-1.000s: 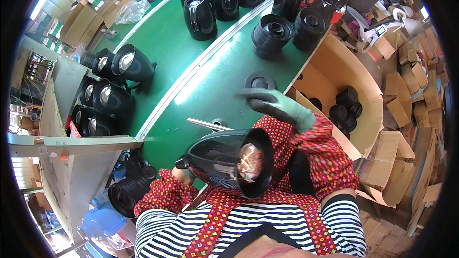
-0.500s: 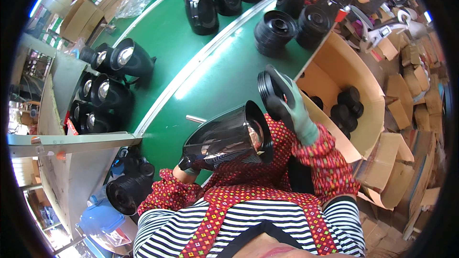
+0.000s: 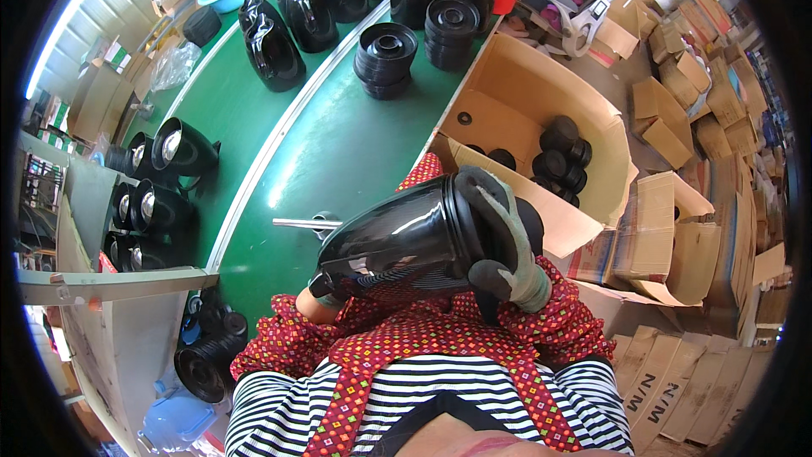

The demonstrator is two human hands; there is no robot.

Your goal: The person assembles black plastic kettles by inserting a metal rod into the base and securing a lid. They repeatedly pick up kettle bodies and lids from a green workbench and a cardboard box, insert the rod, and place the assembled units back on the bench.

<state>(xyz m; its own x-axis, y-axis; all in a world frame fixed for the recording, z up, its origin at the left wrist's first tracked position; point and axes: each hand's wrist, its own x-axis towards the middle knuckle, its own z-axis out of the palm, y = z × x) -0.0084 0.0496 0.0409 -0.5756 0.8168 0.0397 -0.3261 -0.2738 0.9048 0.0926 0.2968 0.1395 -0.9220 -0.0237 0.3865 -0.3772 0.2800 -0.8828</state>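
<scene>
A glossy black jug body (image 3: pixel 385 233) lies tilted across my lap, its wide end toward the right. My left hand (image 3: pixel 328 291), mostly hidden behind the jug, is closed around its narrow end. My gloved right hand (image 3: pixel 507 245) grips a black round base (image 3: pixel 461 220) and presses it against the wide end of the jug. The base covers that opening, so the silver lining cannot be seen now. Whether its thread is engaged, I cannot tell.
On the green table (image 3: pixel 338 144), a metal rod (image 3: pixel 304 223) lies beyond the jug. Stacked black bases (image 3: pixel 386 55) and upright black jugs (image 3: pixel 271 46) stand farther back. Jugs with silver linings (image 3: pixel 182 148) lie at left. A cardboard box (image 3: pixel 584 101) holding black round parts is at right.
My right hand has brought the base down and left onto the jug's wide end, covering the silver lining. The view has shifted to the right.
</scene>
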